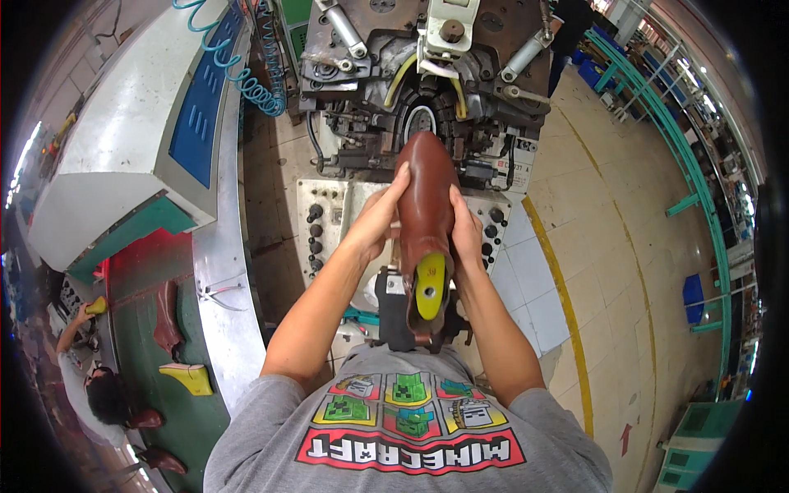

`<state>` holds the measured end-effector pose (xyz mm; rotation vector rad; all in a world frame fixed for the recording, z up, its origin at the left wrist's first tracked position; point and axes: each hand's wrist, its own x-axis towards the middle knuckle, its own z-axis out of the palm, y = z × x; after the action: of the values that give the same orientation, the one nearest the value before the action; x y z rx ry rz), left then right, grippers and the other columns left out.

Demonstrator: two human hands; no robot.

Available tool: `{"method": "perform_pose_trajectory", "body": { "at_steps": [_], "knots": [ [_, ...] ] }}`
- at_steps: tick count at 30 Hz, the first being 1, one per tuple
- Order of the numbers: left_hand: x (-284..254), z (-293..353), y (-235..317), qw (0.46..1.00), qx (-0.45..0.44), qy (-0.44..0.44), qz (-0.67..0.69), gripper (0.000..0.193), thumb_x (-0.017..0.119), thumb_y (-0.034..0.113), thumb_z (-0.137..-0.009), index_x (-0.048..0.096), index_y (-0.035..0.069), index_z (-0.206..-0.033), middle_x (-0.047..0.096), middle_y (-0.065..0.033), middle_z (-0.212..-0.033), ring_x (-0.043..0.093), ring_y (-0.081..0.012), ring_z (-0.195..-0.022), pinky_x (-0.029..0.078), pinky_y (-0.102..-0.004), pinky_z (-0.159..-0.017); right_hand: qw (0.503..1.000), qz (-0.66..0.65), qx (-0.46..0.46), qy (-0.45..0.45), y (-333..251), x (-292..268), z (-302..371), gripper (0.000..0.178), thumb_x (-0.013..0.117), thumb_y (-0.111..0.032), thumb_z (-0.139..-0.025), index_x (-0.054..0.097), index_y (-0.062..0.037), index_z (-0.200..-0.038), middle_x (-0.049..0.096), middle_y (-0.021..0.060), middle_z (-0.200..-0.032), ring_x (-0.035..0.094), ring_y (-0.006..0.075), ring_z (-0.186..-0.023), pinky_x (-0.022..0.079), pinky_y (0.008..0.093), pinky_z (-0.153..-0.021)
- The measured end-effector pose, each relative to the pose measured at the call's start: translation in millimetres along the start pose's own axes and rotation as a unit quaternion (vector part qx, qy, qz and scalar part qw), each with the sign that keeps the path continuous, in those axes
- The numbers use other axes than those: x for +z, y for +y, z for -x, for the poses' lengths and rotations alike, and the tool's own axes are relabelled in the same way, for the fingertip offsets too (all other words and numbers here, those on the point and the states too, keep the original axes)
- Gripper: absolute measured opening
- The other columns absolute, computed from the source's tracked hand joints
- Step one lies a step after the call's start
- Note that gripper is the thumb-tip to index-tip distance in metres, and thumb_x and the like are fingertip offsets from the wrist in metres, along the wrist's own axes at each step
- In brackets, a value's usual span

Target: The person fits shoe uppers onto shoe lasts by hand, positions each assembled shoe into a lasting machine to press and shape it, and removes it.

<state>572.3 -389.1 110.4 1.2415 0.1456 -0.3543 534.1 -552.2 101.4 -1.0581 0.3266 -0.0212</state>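
Observation:
Between my two hands is a brown leather shoe upper (427, 177), its toe pointing away from me toward the machine. A yellow-green shoe last (430, 286) fills it and shows at the open top. My left hand (380, 215) is closed along the shoe's left side, thumb on the leather. On the other side my right hand (465, 228) presses against the shoe, its fingers partly hidden beneath. Just beyond the toe stands a shoe-lasting machine (421, 115) with a dark rounded opening. Its control panel (322, 226) with black knobs lies below my hands.
At left, a green conveyor belt (197, 345) carries a brown shoe upper (168, 316) and a yellow last (187, 378). Pliers (220, 292) rest on its metal edge. A person (99, 394) works beyond it. A large white machine housing (131, 131) stands far left. Tiled floor (608, 246) stretches right.

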Motion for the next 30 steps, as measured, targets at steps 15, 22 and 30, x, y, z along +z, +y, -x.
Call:
{"method": "perform_pose_trajectory", "body": {
  "at_steps": [15,22,30],
  "knots": [
    [34.2,-105.2,30.1,0.978,0.04,0.088,0.186,0.07,0.077,0.052,-0.099,0.063,-0.008,-0.132,0.075,-0.0187,-0.119,0.077,-0.0262,-0.095,0.065,-0.0393,-0.081,0.98,-0.15,0.085,-0.094,-20.4,20.3,-139.7,0.059,0.071,-0.037,-0.105,0.058,-0.0018,-0.151,0.064,0.0115,-0.146,0.069,0.0251,-0.122,0.056,0.0395,-0.105],
    [36.3,-103.9,43.1,0.978,0.017,0.149,0.148,0.074,0.081,0.053,-0.095,0.063,-0.013,-0.123,0.075,-0.0186,-0.115,0.077,-0.0252,-0.094,0.066,-0.042,-0.08,0.997,-0.062,0.038,0.023,-31.0,25.1,-124.7,0.071,0.08,-0.045,-0.099,0.061,0.0092,-0.14,0.069,0.0171,-0.132,0.072,0.0255,-0.109,0.06,0.0398,-0.093],
    [35.4,-99.5,41.0,0.983,-0.012,0.105,0.151,0.085,0.084,0.054,-0.092,0.062,-0.018,-0.132,0.074,-0.0212,-0.119,0.077,-0.0265,-0.096,0.065,-0.0428,-0.081,0.999,-0.037,0.016,0.026,-12.3,18.7,-137.6,0.075,0.081,-0.054,-0.096,0.067,0.0131,-0.125,0.071,0.0171,-0.121,0.071,0.0236,-0.099,0.059,0.0381,-0.085]
  ]
}}
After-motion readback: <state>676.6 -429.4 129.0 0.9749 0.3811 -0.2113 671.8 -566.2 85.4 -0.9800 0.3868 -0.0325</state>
